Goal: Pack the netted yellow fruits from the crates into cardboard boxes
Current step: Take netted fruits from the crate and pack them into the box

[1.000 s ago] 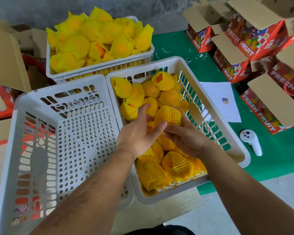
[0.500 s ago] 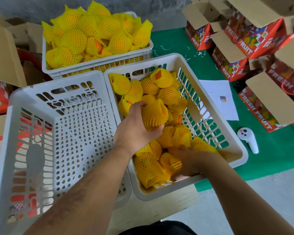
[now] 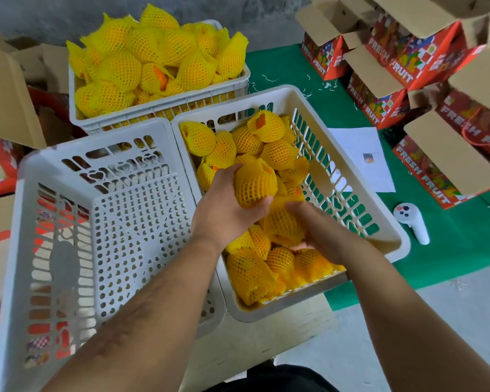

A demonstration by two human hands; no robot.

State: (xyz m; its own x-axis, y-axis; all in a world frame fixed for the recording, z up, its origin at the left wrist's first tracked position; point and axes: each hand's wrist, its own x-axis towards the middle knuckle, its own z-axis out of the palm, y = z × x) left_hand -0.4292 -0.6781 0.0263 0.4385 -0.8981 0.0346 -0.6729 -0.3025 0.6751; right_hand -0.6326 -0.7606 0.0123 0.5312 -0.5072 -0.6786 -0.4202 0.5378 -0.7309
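Several netted yellow fruits lie in the white crate (image 3: 351, 176) in front of me. My left hand (image 3: 224, 210) grips one netted fruit (image 3: 253, 183) above the pile, fingers curled round it. Just below and to the right, my right hand (image 3: 314, 230) curls under and round a second netted fruit (image 3: 280, 222). A heaped crate of netted fruits (image 3: 159, 108) stands behind. Open red cardboard boxes (image 3: 425, 165) marked FRESH FRUIT sit on the green mat at the right.
An empty white crate (image 3: 102, 222) stands to my left, touching the fruit crate. More cardboard boxes (image 3: 9, 97) are at the far left. A sheet of paper (image 3: 362, 159) and a white controller (image 3: 412, 224) lie on the green mat (image 3: 450, 250).
My right hand rose from the near end of the crate with a netted fruit, up beside the left hand. The left hand kept its fruit and barely moved.
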